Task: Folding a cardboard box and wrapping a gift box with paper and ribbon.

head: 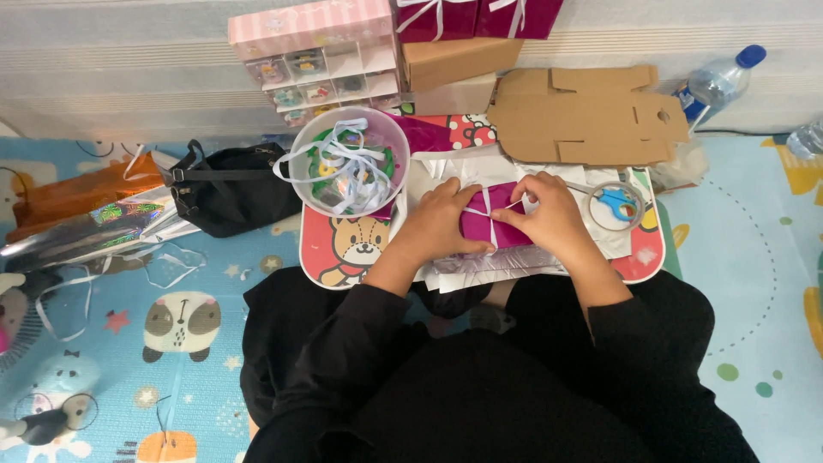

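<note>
Magenta box (489, 225) sits on the small cartoon-print table (343, 249), right of a clear bowl (302, 184) of ribbons; left hand (437, 223) presses it flat; right hand (553, 214) pinches its white ribbon (487, 210); scissors (619, 201) lie rightmost.

Both hands rest on a small magenta gift box (489, 225) crossed by a thin white ribbon (487, 206). The left hand (439, 221) presses its left side, while the right hand (549, 214) pinches the ribbon on top. The box sits on silvery wrapping sheets (489, 264) on a low counter (330, 257) printed with a cartoon bear. A clear bowl of ribbons (347, 163) stands to the left, flat cardboard (587, 116) behind, and blue-handled scissors (615, 202) to the right.
</note>
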